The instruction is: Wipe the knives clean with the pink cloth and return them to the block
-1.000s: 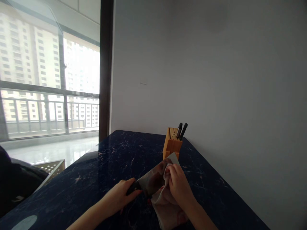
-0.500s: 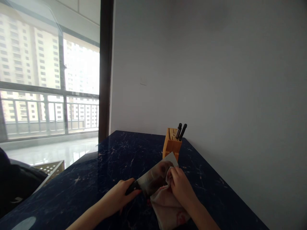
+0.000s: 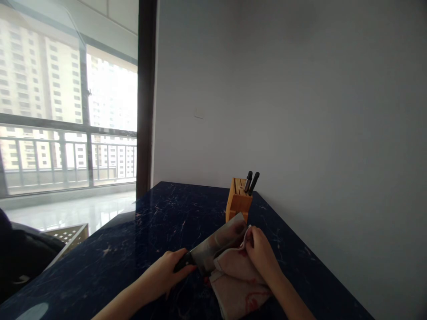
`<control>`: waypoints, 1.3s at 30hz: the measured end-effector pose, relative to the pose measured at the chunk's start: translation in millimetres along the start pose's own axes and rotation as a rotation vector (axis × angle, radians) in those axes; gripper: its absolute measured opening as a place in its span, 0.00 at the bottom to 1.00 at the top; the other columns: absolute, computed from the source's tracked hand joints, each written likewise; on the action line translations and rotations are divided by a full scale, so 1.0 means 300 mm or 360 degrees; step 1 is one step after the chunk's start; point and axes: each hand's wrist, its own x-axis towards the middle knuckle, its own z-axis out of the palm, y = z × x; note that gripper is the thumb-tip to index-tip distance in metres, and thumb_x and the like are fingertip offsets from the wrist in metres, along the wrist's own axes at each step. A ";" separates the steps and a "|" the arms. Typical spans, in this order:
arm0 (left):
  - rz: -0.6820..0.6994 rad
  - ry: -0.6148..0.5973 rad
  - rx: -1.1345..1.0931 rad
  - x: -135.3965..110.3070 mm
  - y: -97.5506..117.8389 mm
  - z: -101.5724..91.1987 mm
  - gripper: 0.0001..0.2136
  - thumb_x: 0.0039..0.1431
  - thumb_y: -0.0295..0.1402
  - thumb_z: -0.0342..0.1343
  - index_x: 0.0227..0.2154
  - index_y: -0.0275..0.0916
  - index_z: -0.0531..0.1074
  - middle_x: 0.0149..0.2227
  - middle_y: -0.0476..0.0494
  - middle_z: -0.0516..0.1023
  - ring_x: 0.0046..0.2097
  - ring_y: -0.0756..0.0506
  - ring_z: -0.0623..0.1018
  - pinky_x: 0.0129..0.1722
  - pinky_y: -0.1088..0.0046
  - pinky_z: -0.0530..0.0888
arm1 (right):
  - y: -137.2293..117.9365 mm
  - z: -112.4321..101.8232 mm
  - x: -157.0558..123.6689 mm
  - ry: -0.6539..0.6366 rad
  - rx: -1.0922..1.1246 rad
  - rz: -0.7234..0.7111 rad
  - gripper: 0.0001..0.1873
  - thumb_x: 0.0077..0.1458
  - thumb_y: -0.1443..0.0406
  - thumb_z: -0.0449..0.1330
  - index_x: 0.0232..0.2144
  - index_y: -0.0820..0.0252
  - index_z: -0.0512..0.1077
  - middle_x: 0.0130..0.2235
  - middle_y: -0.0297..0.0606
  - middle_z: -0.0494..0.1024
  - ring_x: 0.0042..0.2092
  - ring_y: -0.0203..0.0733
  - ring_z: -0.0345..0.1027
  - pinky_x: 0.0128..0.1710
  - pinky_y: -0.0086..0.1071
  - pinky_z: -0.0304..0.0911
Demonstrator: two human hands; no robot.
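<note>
My left hand (image 3: 171, 269) is closed round the black handle of a cleaver (image 3: 215, 244). Its broad, shiny blade points up and to the right, above the table. In my right hand (image 3: 262, 251) the fingers pinch a pale cloth (image 3: 238, 271) with red markings. The cloth lies against the blade's lower right side near the tip, and the rest of it hangs down towards me. Just beyond the blade tip stands a wooden knife block (image 3: 239, 200), its lower part partly covered by the cleaver.
Two black-handled tools (image 3: 252, 183) stick out of the block. The dark blue marbled table (image 3: 173, 213) runs along a grey wall (image 3: 300, 111) on the right. At the left are a chair (image 3: 71, 235) with a dark item on it and a large window (image 3: 66, 111).
My right hand has slid right and slightly down with the cloth, towards the blade's tip edge. More of the cloth is spread out below. My left hand and the cleaver stay nearly still.
</note>
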 end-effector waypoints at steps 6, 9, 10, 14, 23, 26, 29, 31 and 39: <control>-0.0056 -0.0079 -0.0071 -0.003 -0.007 0.004 0.16 0.56 0.47 0.45 0.30 0.38 0.67 0.21 0.53 0.71 0.20 0.51 0.71 0.18 0.80 0.60 | -0.007 0.001 -0.004 -0.0002 -0.0075 0.0063 0.08 0.47 0.74 0.47 0.24 0.56 0.58 0.30 0.37 0.66 0.35 0.41 0.63 0.37 0.32 0.57; -0.0049 -0.0063 -0.0059 -0.004 -0.005 0.004 0.16 0.56 0.47 0.45 0.29 0.38 0.67 0.21 0.53 0.71 0.21 0.51 0.71 0.18 0.80 0.60 | -0.022 -0.008 -0.007 -0.0037 -0.0117 0.0057 0.08 0.46 0.75 0.48 0.23 0.57 0.59 0.29 0.38 0.66 0.35 0.41 0.63 0.37 0.31 0.57; -0.0047 -0.0057 -0.0048 -0.004 -0.004 0.004 0.16 0.56 0.47 0.45 0.29 0.38 0.67 0.21 0.52 0.71 0.21 0.51 0.71 0.19 0.80 0.61 | -0.028 -0.011 -0.009 -0.0049 -0.0130 0.0055 0.08 0.46 0.75 0.48 0.23 0.58 0.60 0.29 0.38 0.66 0.34 0.41 0.63 0.37 0.31 0.57; -0.0040 -0.0030 -0.0001 -0.003 -0.001 0.003 0.17 0.56 0.47 0.45 0.29 0.38 0.68 0.21 0.52 0.71 0.22 0.51 0.71 0.19 0.80 0.60 | -0.050 -0.025 -0.012 -0.0048 -0.0208 0.0048 0.09 0.46 0.76 0.48 0.24 0.59 0.62 0.30 0.39 0.67 0.35 0.42 0.63 0.37 0.33 0.57; -0.0071 -0.0081 -0.0091 -0.007 0.007 0.002 0.16 0.56 0.47 0.45 0.30 0.38 0.67 0.21 0.52 0.72 0.19 0.51 0.72 0.17 0.80 0.60 | -0.110 0.002 -0.048 -0.0155 -0.0402 -0.0194 0.10 0.46 0.77 0.49 0.26 0.60 0.66 0.33 0.42 0.70 0.37 0.44 0.64 0.38 0.35 0.57; -0.0037 -0.0035 -0.0036 -0.004 0.007 0.002 0.15 0.56 0.46 0.46 0.29 0.38 0.67 0.21 0.51 0.72 0.22 0.50 0.72 0.19 0.79 0.61 | -0.152 0.008 -0.072 -0.0303 -0.0371 -0.0263 0.09 0.48 0.74 0.49 0.28 0.59 0.66 0.35 0.41 0.70 0.39 0.44 0.64 0.34 0.33 0.58; -0.0018 -0.0001 0.0022 -0.002 0.011 0.001 0.15 0.56 0.45 0.46 0.29 0.38 0.68 0.22 0.51 0.72 0.23 0.50 0.72 0.20 0.79 0.61 | -0.194 0.008 -0.101 -0.0404 -0.0403 -0.0380 0.09 0.46 0.73 0.52 0.31 0.57 0.65 0.37 0.39 0.69 0.41 0.45 0.63 0.33 0.34 0.57; -0.0020 -0.0011 0.0017 -0.002 0.015 -0.001 0.16 0.56 0.46 0.46 0.29 0.38 0.68 0.22 0.51 0.73 0.23 0.50 0.71 0.20 0.78 0.61 | -0.219 0.008 -0.115 -0.0423 -0.0427 -0.0477 0.11 0.44 0.73 0.52 0.32 0.56 0.65 0.37 0.37 0.69 0.40 0.45 0.63 0.34 0.35 0.56; -0.0012 -0.0025 0.0059 -0.006 0.013 0.007 0.15 0.57 0.46 0.45 0.29 0.39 0.67 0.23 0.50 0.74 0.24 0.49 0.73 0.21 0.79 0.61 | -0.212 0.011 -0.073 -0.0193 -0.0346 -0.0472 0.13 0.51 0.77 0.47 0.35 0.58 0.65 0.38 0.39 0.68 0.39 0.42 0.62 0.38 0.34 0.59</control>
